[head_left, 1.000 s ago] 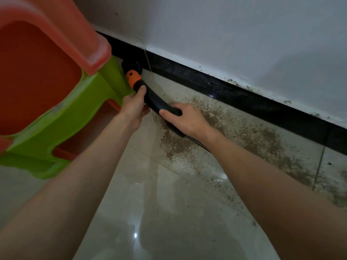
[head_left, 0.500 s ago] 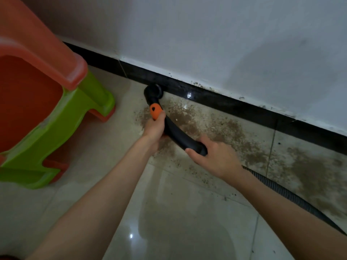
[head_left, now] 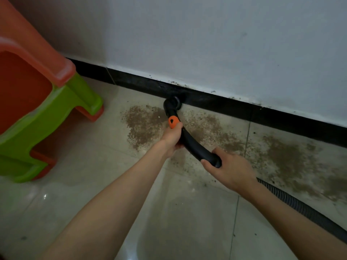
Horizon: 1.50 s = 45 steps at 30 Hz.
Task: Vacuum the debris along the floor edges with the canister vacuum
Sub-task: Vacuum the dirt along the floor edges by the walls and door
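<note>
Vacuum wand [head_left: 195, 145], a curved black tube with an orange fitting [head_left: 173, 122] near its front, lies low over the tiled floor [head_left: 105, 184] with its round nozzle [head_left: 172, 104] set at the foot of the black skirting board [head_left: 244, 107], just under the white wall [head_left: 206, 44]. Both hands are on it: the left hand [head_left: 171, 137] is curled round the tube just behind the orange fitting, and the right hand [head_left: 228, 170] grips the rear end, where the ribbed hose [head_left: 293, 201] trails away toward the lower right. The wand's long axis runs from the right hand at lower right up to the nozzle at upper left, mouth pointing at the skirting. Brown debris [head_left: 144, 124] is spread on the tiles to both sides of the nozzle and well along the wall to the right [head_left: 289, 158]. An orange and green plastic chair [head_left: 43, 102] stands apart on the left. To do this pass well, the nozzle should probably stay flat against the joint of floor and skirting and travel slowly along it, the front hand steering while the rear hand keeps the hose from dragging through unswept grit
</note>
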### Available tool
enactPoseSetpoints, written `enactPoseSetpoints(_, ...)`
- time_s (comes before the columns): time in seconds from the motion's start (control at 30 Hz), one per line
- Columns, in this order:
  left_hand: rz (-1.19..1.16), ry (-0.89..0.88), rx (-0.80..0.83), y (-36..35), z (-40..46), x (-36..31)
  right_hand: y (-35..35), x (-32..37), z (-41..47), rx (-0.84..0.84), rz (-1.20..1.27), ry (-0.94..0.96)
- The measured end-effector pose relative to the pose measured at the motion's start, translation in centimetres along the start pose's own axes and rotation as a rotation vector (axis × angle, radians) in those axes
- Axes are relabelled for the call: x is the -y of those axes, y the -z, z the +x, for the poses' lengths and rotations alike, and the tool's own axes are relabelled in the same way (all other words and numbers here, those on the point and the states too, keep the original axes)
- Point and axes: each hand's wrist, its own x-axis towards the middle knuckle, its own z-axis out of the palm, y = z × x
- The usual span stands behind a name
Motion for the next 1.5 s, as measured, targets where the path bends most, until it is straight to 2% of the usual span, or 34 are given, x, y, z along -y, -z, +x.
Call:
enactPoseSetpoints(0.13,-0.109,0.039,0.047,-1.3,-1.6,0.5,0.4,-0.6,-2.0,-0.056,-0.025,-0.016)
enactPoseSetpoints(0.33,-0.108,-0.175,-0.207,0.7,-2.6,-1.6,2.5,2.7,-1.5,-0.134,-0.015,0.102)
enactPoseSetpoints(0.43,-0.111,-0.232,-0.274,2.3,-2.2,-4.5,2.8,5.0,0.5,-0.193,0.026,0.136)
enactPoseSetpoints(0.6,-0.063,-0.166,-0.208,2.0,-1.5,-5.4,2.9,4.8,1.7,-0.177,0.029,0.098)
enactPoseSetpoints(0.93,0.009,-0.186,-0.038,-5.9,-3.9,0.0,2.6,-3.4,-4.9,-0.244,-0.055,-0.02)
enactPoseSetpoints(1.03,0.023,-0.175,-0.036,-6.7,-4.4,0.7,2.1,-4.2,-5.9,-0.211,-0.051,-0.053)
enactPoseSetpoints(1.17,-0.002,-0.192,-0.098,-4.2,-5.1,1.2,1.8,-2.3,-5.5,-0.067,-0.012,0.024)
enactPoseSetpoints(1.33,-0.048,-0.204,-0.337,3.5,-5.3,2.7,-1.2,4.4,-4.1,0.113,0.148,0.208)
enactPoseSetpoints(1.5,-0.125,-0.118,-0.512,11.2,-4.6,3.8,-4.9,10.3,-2.3,0.235,0.222,0.292)
